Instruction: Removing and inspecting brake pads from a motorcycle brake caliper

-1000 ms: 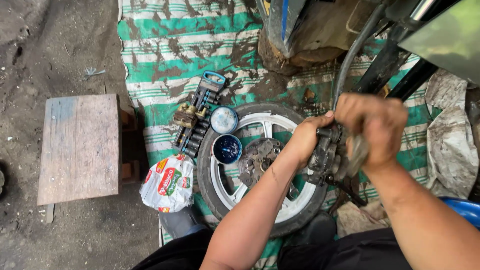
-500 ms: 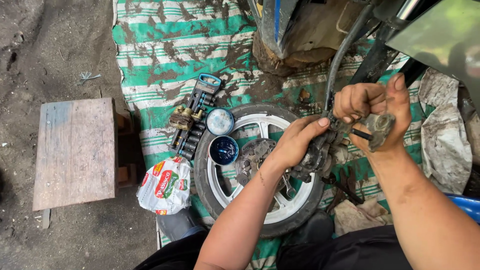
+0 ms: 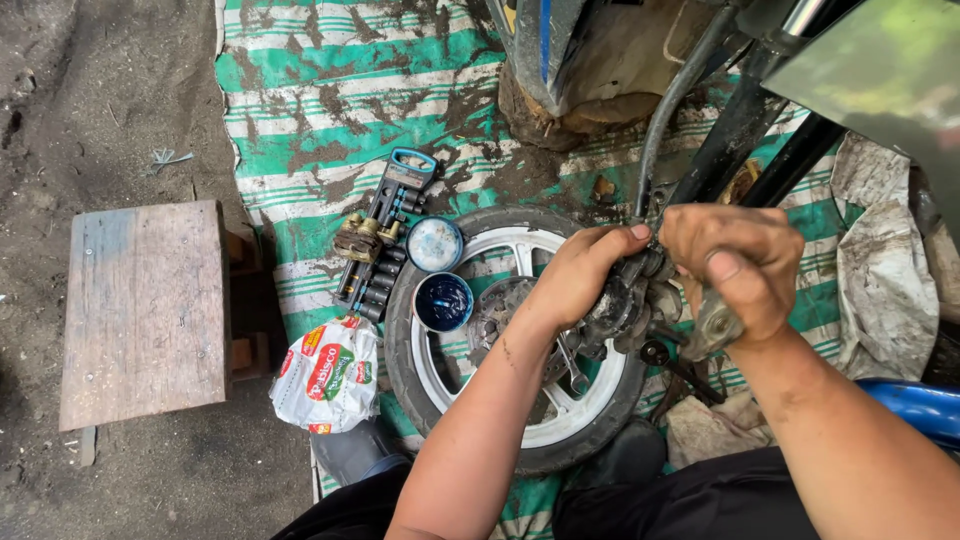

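Above a white-spoked wheel, left hand and right hand both closed on a greasy brake caliper, striped mat beneath

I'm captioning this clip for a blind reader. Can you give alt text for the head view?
Both hands, left hand and right hand, grip a greasy brake caliper above a wheel lying flat on a muddy striped mat. Beside the wheel sit an open blue tin, its lid, a socket set, a plastic bag and a wooden stool.
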